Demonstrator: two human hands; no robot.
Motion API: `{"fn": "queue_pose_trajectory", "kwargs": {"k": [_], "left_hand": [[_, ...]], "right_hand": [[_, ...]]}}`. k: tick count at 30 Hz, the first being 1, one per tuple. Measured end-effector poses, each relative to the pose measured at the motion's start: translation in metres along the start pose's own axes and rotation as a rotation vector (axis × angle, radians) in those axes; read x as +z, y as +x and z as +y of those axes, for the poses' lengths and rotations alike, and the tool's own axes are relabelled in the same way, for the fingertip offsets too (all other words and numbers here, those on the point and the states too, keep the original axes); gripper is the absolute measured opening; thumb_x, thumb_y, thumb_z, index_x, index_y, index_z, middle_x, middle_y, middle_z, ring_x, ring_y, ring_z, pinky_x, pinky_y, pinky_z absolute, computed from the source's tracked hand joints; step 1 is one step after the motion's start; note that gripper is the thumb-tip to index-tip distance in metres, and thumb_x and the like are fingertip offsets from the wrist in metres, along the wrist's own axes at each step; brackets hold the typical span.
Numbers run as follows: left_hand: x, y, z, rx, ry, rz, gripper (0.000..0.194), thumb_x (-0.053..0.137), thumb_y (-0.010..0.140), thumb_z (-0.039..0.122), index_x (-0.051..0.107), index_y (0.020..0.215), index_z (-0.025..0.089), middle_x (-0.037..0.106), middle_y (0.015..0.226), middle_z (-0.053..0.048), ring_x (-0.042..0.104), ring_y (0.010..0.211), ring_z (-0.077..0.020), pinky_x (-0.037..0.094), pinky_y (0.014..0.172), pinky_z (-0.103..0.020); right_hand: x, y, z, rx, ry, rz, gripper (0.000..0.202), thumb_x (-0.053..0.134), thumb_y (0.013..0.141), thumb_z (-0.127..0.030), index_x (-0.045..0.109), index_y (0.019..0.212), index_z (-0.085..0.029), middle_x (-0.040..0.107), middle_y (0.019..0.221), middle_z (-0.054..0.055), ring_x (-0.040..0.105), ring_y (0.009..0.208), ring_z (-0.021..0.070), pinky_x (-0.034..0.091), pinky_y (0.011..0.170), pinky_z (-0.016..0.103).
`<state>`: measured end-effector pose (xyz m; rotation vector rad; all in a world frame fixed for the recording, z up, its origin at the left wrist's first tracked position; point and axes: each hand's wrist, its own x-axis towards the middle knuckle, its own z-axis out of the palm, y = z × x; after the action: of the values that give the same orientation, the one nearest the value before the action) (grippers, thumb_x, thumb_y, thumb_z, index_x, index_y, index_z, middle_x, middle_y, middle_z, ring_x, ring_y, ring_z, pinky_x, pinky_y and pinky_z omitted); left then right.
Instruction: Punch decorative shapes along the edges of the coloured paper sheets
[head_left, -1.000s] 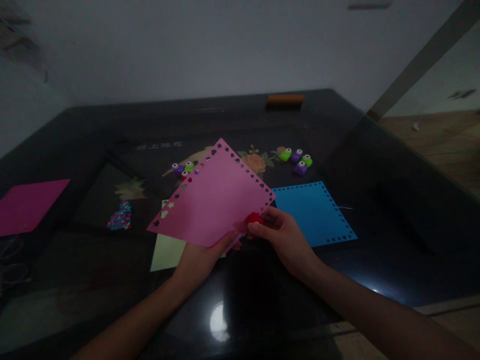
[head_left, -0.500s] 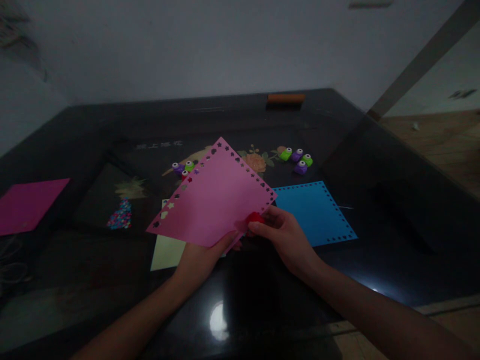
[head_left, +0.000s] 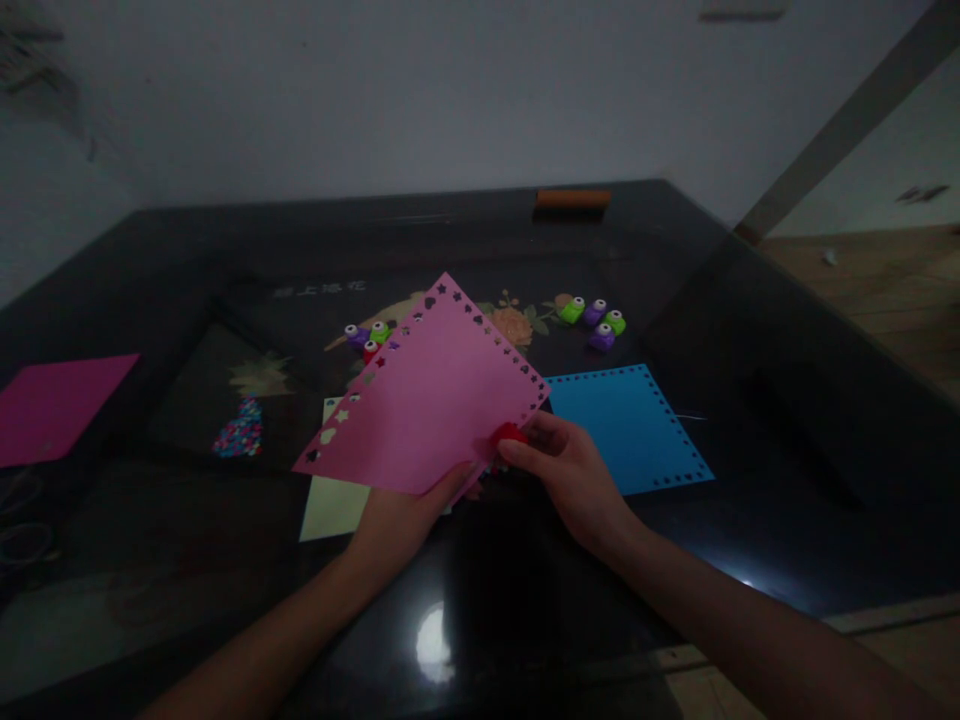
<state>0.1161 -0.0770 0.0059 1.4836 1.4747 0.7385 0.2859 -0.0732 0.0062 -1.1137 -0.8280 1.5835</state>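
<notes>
A pink sheet of paper (head_left: 435,400), with star, heart and other shapes punched along its upper edges, is tilted up off the table. My left hand (head_left: 409,515) grips its lower edge, thumb on top and the other fingers hidden underneath. Closed around a red craft punch (head_left: 509,434) at the sheet's lower right edge is my right hand (head_left: 574,470). Part of the punch is covered by fingers and paper. Beneath the pink sheet lies a pale green sheet (head_left: 334,508). To the right rests a blue sheet (head_left: 626,425) with punched borders.
Several green and purple craft punches (head_left: 592,318) stand at the back right; more punches (head_left: 367,338) sit at the back left. A heap of colourful confetti (head_left: 241,430) and a magenta sheet (head_left: 64,410) lie left. A brown roll (head_left: 572,200) is near the wall.
Both hands keep their grip on the pink sheet and the red craft punch. The sheet and hands have barely shifted.
</notes>
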Motion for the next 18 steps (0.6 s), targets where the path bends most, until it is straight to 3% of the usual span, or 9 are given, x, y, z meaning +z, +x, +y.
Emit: {"fn": "queue_pose_trajectory", "kwargs": {"k": [18], "left_hand": [[0.0025,-0.0023,0.0018,-0.019,-0.057,0.001,0.021,0.054,0.077,0.036,0.069,0.077,0.020,0.075,0.077,-0.005,0.070,0.074,-0.0220,0.056,0.075,-0.035]], "right_hand": [[0.0013,0.0026,0.0006,-0.006,0.011,-0.013,0.029,0.080,0.059,-0.030,0.068,0.083,-0.019,0.070,0.080,0.002,0.063,0.073,0.0161,0.048,0.073,0.031]]}}
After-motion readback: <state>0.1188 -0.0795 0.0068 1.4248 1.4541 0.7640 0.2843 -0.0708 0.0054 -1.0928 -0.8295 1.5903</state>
